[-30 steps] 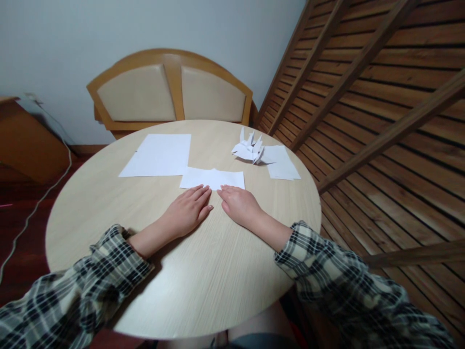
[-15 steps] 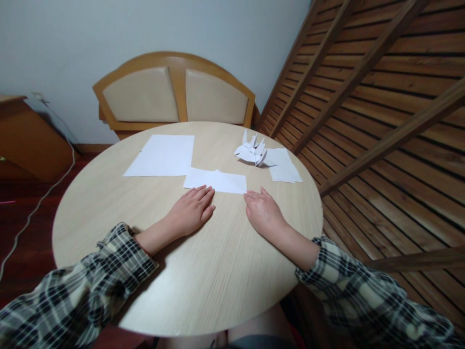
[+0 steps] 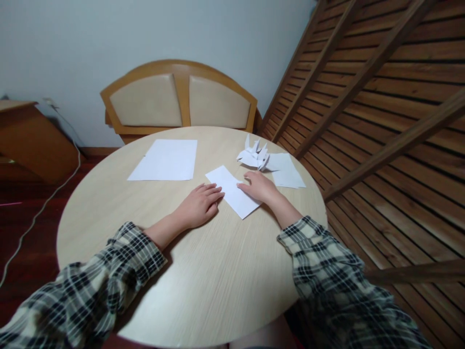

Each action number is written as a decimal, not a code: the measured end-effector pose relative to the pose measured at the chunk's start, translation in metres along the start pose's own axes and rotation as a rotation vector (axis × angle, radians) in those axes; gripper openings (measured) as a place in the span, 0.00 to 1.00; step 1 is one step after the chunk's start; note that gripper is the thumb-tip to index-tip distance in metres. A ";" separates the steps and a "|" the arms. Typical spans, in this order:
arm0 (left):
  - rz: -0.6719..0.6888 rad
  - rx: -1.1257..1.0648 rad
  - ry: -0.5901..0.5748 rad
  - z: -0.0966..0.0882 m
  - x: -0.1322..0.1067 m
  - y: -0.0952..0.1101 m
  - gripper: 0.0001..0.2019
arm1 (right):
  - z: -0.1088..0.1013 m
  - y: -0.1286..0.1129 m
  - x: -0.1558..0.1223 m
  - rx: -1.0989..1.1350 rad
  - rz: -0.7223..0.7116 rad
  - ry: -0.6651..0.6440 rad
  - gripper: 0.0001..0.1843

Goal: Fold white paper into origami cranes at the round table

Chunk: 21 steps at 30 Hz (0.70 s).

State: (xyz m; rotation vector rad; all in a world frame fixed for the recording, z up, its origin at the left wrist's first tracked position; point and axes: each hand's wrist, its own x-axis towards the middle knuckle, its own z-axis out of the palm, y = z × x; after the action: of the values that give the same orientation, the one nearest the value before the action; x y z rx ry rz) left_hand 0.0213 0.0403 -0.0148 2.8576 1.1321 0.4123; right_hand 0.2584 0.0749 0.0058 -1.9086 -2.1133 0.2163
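A folded white paper strip [image 3: 232,194] lies slantwise on the round wooden table [image 3: 203,286] between my hands. My left hand [image 3: 199,206] rests flat, fingers stretched out, with its fingertips at the strip's left edge. My right hand [image 3: 258,186] lies on the strip's right side, fingers extended and pressing on it. Both arms wear plaid sleeves.
A flat white sheet [image 3: 165,160] lies at the far left of the table. Folded white paper figures [image 3: 254,156] sit at the far right on more sheets [image 3: 286,169]. A padded wooden chair [image 3: 179,99] stands behind the table. Slatted wooden panels [image 3: 381,111] run along the right.
My right hand moved right, then came forward onto the strip. The strip has turned from lying crosswise to lying slantwise. My left hand has stayed almost still.
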 end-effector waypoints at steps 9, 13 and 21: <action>-0.179 -0.007 0.059 0.003 -0.002 -0.001 0.25 | -0.001 0.014 -0.009 0.724 0.088 -0.160 0.08; -0.224 -0.099 0.088 0.001 -0.004 -0.001 0.27 | 0.003 0.005 -0.010 1.023 0.073 -0.211 0.08; -0.214 -0.173 0.114 -0.001 -0.007 0.021 0.38 | 0.000 -0.027 -0.026 1.339 -0.059 -0.443 0.11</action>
State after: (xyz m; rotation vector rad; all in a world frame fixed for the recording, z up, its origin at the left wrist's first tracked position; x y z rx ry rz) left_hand 0.0300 0.0203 -0.0122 2.5619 1.3319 0.6328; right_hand 0.2352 0.0458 0.0105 -0.9779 -1.4330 1.6396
